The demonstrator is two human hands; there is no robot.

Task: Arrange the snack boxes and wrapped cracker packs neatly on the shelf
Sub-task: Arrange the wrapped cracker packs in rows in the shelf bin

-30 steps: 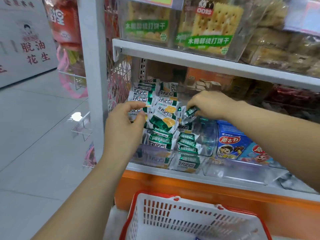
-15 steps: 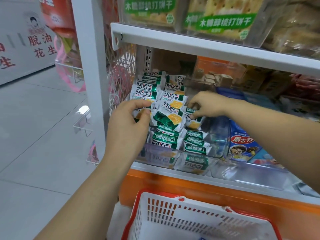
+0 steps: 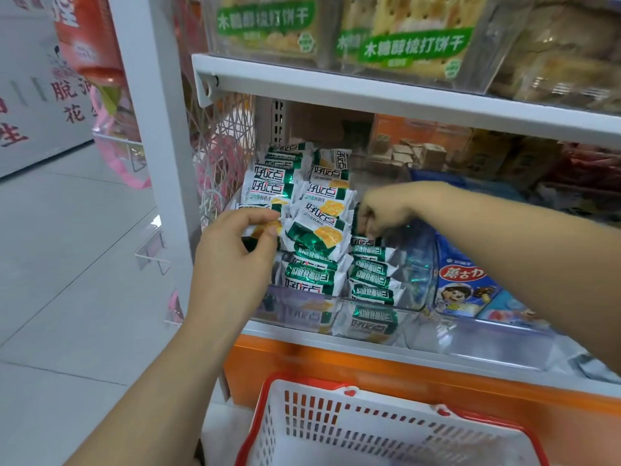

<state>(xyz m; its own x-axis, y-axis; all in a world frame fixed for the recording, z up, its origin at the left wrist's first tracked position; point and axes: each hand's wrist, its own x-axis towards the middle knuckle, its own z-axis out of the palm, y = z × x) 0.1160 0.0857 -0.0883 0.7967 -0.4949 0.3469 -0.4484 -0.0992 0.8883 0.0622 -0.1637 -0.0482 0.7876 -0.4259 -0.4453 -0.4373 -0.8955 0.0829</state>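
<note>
Several green-and-white wrapped cracker packs (image 3: 322, 210) are piled in a clear plastic bin (image 3: 369, 306) on the middle shelf. My left hand (image 3: 235, 257) pinches one pack (image 3: 268, 227) at the left side of the pile. At the pile's right side my right hand (image 3: 386, 210) curls its fingers down onto a pack (image 3: 364, 240) in the lower right column. Blue snack boxes (image 3: 463, 284) with a cartoon face lie in the neighbouring clear bin to the right.
A white shelf upright (image 3: 151, 129) stands to the left, with a shelf board (image 3: 369, 92) overhead carrying large cracker bags (image 3: 410, 38). A white basket with a red rim (image 3: 369, 428) sits below the orange shelf front (image 3: 437, 381). Grey tiled floor (image 3: 67, 264) lies left.
My right hand has dropped from the upper pile toward the lower right column of packs. My left hand stays at the pile's left side. The view has shifted closer.
</note>
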